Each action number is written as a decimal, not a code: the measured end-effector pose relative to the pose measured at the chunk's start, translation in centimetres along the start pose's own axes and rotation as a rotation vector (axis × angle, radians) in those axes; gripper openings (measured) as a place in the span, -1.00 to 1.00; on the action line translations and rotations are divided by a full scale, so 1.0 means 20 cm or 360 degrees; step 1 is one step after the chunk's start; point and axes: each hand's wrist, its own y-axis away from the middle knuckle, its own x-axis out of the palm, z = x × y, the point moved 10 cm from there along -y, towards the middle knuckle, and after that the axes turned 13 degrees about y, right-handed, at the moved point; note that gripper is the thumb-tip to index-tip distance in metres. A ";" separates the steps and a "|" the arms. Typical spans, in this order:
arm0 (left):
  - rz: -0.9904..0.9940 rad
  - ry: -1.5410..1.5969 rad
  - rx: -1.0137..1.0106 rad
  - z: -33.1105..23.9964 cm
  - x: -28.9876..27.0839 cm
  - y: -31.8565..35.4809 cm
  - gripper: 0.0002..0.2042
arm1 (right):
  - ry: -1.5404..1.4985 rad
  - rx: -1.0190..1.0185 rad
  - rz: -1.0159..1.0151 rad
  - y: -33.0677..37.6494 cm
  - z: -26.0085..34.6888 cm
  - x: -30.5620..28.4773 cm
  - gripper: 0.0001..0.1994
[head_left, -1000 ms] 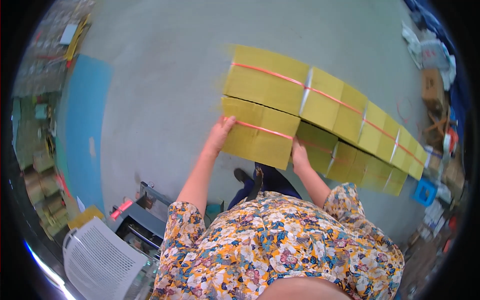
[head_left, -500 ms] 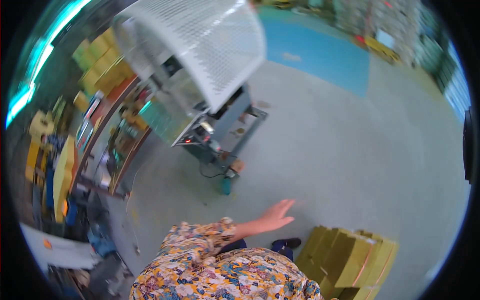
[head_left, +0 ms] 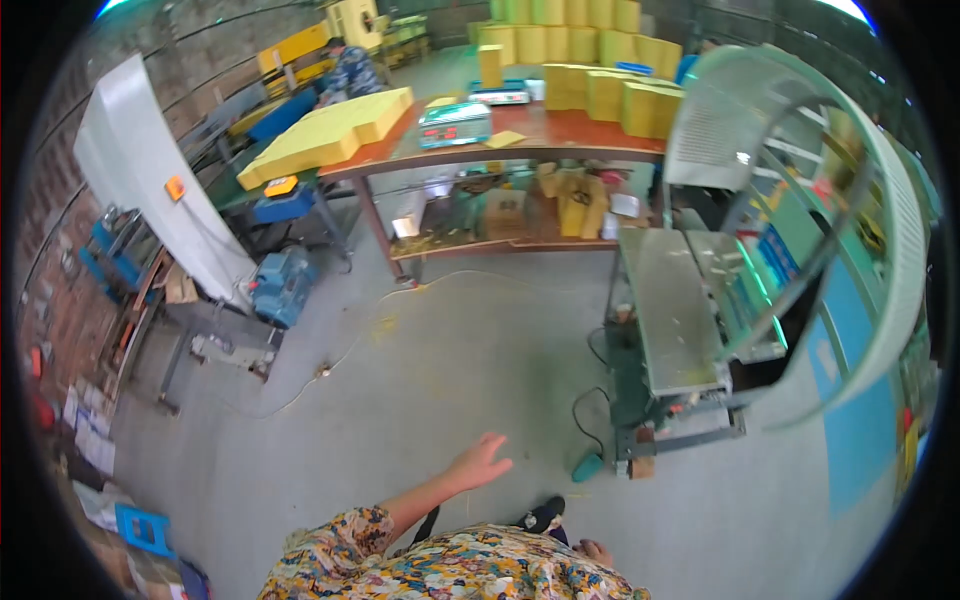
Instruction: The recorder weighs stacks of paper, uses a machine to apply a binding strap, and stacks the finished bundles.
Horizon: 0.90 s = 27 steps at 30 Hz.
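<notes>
- Only one hand shows clearly: the left hand, reaching out from a flower-patterned sleeve at the lower edge, over the bare grey concrete floor
- Its fingers are spread loose and released, holding nothing and touching nothing
- The right hand is hidden; a small patch of skin at the bottom edge beside the patterned clothing is too little to tell what it is, so the state of its fingers cannot be told
- A dark shoe peeks out just below and right of the left hand, partly covered by the clothing
- Nearest thing to the left fingers is a small teal foot pedal lying on the floor to their right, apart from them, with a black cable curling up from it
- Just beyond the pedal stands a grey-green metal machine with a flat steel top; a pale curved mesh guard bends across it and is cut off by the right rim
- Farther back a long red-brown wooden table carries yellow cardboard boxes, a weighing scale and a stack of flat yellow sheets
- A person in the far background is small and hard to make out
- The left rim is dark and warped, with clutter too blurred to name
</notes>
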 end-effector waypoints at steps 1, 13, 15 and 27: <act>-0.0168 0.0057 -0.0051 0.06 -0.14 -0.01 -0.37 | -0.0100 0.0146 0.0075 0.00 0.37 0.10 -0.69; -0.0587 0.0150 -0.0496 0.84 -0.99 -0.62 -0.46 | 0.0300 0.0083 0.0620 -1.32 1.98 0.76 -0.72; -0.0688 0.0312 -0.0518 0.82 -1.11 -0.72 -0.45 | 0.0479 -0.0039 0.0740 -1.46 2.31 0.90 -0.70; -0.0675 0.0176 -0.0575 1.38 -2.22 -1.73 -0.41 | 0.0510 -0.0271 0.0935 -2.23 3.58 1.97 -0.71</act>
